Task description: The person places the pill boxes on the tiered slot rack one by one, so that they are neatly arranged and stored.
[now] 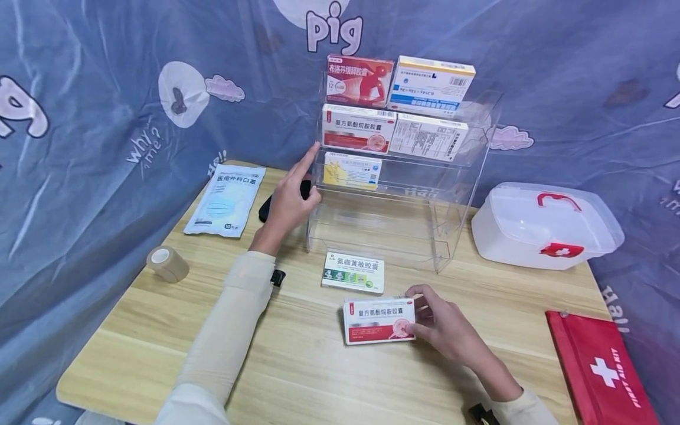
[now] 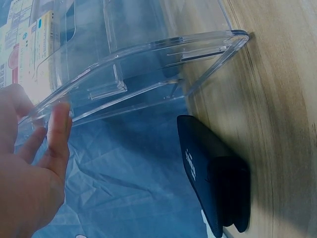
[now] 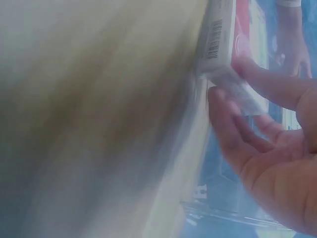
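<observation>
My left hand (image 1: 291, 203) is at the left side of a clear acrylic display rack (image 1: 443, 251), its thumb and fingers holding the side frame. In the left wrist view, the hand (image 2: 37, 163) has the rack's edge between thumb and fingers. My right hand (image 1: 451, 330) pinches the right end of a red and white medicine box (image 1: 379, 321) in front of the rack, printed face toward me. The right wrist view shows the thumb on the box's (image 3: 224, 37) printed face, other fingers behind. A green and white medicine box (image 1: 353, 273) lies on the table between that box and the rack.
Several medicine boxes (image 1: 358, 128) stand on the rack's upper tiers. Left are a mask packet (image 1: 225, 200), a tan tape roll (image 1: 167, 264) and a black case (image 2: 208, 173). Right are a white lidded box (image 1: 523, 236) and a red first aid pouch (image 1: 597, 360).
</observation>
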Available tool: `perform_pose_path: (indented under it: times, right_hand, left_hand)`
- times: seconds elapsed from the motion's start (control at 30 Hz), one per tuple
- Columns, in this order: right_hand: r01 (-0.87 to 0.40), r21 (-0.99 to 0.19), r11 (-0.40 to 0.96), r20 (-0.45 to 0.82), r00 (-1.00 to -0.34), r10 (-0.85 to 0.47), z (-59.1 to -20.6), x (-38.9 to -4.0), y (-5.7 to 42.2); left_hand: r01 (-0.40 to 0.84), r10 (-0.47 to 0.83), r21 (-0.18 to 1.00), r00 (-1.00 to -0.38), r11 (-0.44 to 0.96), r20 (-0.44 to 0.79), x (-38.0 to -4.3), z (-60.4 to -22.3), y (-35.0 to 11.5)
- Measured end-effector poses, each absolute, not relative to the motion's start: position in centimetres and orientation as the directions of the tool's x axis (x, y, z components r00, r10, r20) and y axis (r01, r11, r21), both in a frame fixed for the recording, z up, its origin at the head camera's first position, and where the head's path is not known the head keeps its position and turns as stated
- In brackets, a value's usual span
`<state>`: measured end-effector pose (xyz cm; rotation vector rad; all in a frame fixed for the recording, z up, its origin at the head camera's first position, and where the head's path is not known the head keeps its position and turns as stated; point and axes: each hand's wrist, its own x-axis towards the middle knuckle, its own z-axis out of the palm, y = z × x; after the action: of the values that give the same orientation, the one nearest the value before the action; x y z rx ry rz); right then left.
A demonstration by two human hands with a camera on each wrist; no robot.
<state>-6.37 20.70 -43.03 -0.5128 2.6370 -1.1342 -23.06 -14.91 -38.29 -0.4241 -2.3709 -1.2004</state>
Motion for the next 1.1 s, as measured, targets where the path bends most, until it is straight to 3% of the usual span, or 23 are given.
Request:
perform_pose_path:
  times: [0.17,0.5,0.8,1.1]
  right_hand:
    - [-0.267,-0.739,0.619,0.041,-0.935,-0.353,-41.2,-7.6,21.1]
    - [-0.304,-0.663,0.684,0.271,-0.949,-0.159,-33.0,-13.4,23.5]
    - [-0.386,-0.529,0.756,0.553,-0.832,-0.038,-28.7,-20.0,22.6]
    - [-0.374,-0.387,0.843,0.559,-0.822,-0.108,-29.6,-22.7,21.5]
  left_hand:
    - [0.461,0.062,0.679,-0.849,0.571,0.525,-23.1,-38.3,-14.7]
    - [0.477,0.071,0.671,-0.841,0.568,0.536,-23.3,-38.5,-14.9]
    - [0.490,0.082,0.659,-0.832,0.571,0.548,-23.4,-38.9,-14.9]
    - [0.485,0.083,0.663,-0.837,0.570,0.541,-23.4,-38.7,-15.0]
